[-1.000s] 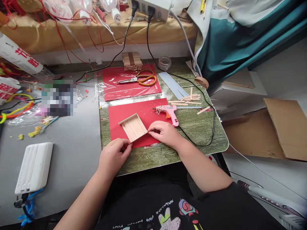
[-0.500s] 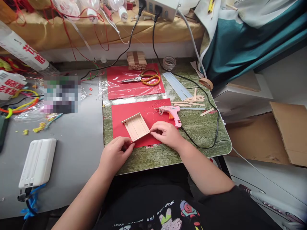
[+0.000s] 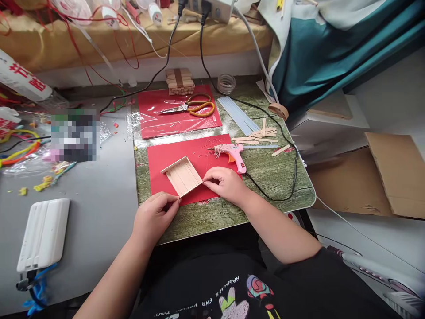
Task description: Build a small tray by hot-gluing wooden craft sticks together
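A small panel of wooden craft sticks (image 3: 183, 177) lies tilted on a red sheet (image 3: 157, 159), with a stick standing on edge along its far side. Along its near side runs another craft stick (image 3: 190, 191), set on edge. My left hand (image 3: 156, 217) pinches this stick's left end between thumb and index finger. At the stick's right end, near the panel's corner, my right hand (image 3: 226, 184) is closed in a pinch. Just beyond that hand, a pink glue gun (image 3: 235, 153) lies on its side, with glue strings about its nozzle.
Behind are scissors (image 3: 195, 106) on a plastic-wrapped red pack (image 3: 149, 122), a banded stick bundle (image 3: 180, 82) and a clear round container (image 3: 226, 83). Glue sticks (image 3: 237, 115) and loose craft sticks (image 3: 260, 135) lie right. A black cord (image 3: 292, 177) loops there; a white power bank (image 3: 43, 235) lies left.
The whole view has shifted slightly, so things appear further left. Both hands stay at the ends of the near stick, and the panel keeps its place on the red sheet.
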The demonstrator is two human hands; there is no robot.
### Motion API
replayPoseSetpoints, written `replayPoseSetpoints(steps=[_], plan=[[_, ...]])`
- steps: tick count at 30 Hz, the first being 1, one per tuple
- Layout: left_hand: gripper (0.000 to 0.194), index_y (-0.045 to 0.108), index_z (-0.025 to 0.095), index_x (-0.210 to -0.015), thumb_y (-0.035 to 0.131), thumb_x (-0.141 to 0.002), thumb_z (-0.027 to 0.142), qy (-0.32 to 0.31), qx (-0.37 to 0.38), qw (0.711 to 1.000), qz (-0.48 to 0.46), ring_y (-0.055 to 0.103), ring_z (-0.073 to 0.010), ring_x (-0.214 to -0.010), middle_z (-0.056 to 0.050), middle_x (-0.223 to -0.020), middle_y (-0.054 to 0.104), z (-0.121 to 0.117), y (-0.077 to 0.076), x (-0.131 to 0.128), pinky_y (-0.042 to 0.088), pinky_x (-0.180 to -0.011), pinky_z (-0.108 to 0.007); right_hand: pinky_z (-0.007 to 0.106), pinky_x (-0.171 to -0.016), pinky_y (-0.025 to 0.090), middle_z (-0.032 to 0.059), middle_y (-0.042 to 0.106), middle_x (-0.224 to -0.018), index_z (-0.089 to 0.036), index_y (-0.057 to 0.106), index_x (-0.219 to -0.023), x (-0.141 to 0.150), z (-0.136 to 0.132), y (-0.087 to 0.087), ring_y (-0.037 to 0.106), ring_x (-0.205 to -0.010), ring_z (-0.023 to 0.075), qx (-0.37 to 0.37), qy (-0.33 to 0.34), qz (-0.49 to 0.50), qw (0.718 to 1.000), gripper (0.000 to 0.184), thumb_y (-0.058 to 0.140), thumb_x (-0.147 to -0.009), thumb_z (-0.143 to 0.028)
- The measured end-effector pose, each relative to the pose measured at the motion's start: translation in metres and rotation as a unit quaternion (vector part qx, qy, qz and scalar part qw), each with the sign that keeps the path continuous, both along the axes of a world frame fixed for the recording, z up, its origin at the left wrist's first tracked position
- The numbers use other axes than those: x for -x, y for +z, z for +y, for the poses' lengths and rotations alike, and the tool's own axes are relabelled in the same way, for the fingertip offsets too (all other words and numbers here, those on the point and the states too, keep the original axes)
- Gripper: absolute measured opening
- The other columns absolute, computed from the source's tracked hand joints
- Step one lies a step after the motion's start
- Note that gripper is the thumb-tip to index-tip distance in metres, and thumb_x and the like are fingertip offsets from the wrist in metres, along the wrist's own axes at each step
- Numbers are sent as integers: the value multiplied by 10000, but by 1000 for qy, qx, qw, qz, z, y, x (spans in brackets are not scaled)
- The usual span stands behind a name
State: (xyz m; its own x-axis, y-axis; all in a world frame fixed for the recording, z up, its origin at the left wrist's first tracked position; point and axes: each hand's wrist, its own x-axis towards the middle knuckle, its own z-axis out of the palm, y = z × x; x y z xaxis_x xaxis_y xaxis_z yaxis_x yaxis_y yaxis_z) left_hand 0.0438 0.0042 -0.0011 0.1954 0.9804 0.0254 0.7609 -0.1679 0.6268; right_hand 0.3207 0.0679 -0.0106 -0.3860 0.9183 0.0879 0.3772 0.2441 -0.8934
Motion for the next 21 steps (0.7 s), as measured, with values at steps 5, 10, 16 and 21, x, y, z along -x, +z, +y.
replayPoseSetpoints(steps=[5,10,16,21], plan=[[155,734,262,-908,657,-998,361,3,9,1000,-4,674,-144,-808,24,-882,757,1,1,-1,515,-718,-276,358,-833,562,39,754,-925,-223,745,-866,-1,1,0,707,-871,200,-2,4,-5,1000,110,703,-956,-175],[153,737,268,-908,661,-994,369,8,17,1000,-1,669,-148,-803,24,-883,756,1,1,1,514,-717,-279,354,-835,562,37,754,-918,-224,742,-868,-1,2,-1,708,-869,198,0,4,-10,1000,106,707,-952,-170],[153,727,267,-910,656,-989,378,10,17,1000,8,662,-145,-776,26,-862,743,1,0,-1,502,-704,-275,356,-836,556,38,745,-922,-224,739,-882,-1,2,-1,702,-882,201,-1,8,-16,1000,94,703,-953,-174],[165,679,247,-895,620,-995,364,-7,0,999,50,649,-145,-750,12,-836,712,2,0,-6,467,-656,-274,328,-769,549,28,704,-909,-213,732,-915,-1,-1,0,663,-796,169,5,8,-2,1000,75,693,-936,-153]])
